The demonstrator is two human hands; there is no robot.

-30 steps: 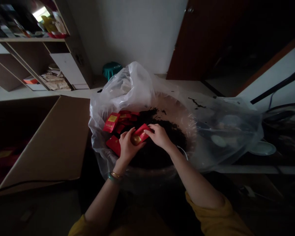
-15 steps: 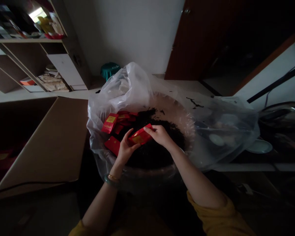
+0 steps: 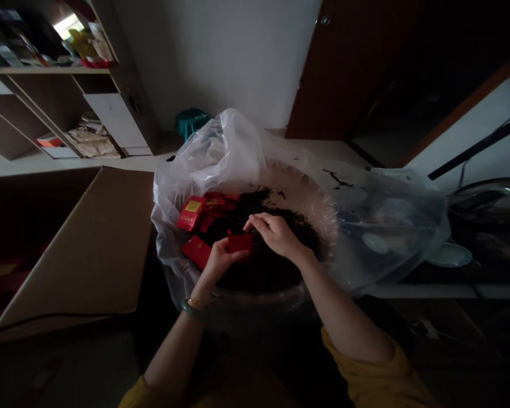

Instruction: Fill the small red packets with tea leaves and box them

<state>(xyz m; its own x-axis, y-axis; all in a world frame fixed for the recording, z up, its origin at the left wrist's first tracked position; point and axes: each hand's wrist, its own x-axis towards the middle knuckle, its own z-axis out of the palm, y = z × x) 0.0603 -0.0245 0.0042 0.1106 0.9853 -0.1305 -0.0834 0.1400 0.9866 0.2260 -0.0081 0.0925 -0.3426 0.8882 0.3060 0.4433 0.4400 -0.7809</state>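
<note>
My left hand [image 3: 220,259] grips a small red packet [image 3: 240,243] by its left and lower edges, over the dark heap. Just above the packet's right corner is my right hand [image 3: 275,233], thumb and fingertips pinched together; what they hold, if anything, is too small to make out. Below both hands lie dark loose leaves, like tea [image 3: 259,275], in a wide round container [image 3: 308,184] lined with a clear plastic bag [image 3: 238,136]. Left of the leaves, several red packets with yellow labels [image 3: 191,212] are piled, and another red packet [image 3: 196,251] lies nearer to me.
An open cardboard box [image 3: 85,243] stands on the left, with red packets [image 3: 2,269] inside. Shelves [image 3: 51,71] stand behind it, beside a green bin [image 3: 191,122]. The plastic spreads right toward a pale dish [image 3: 449,254]. A brown door [image 3: 323,85] is at the back.
The red packet has turned from slanted and held by both hands to more upright in my left hand alone. My right hand has come off it, fingers pinched.
</note>
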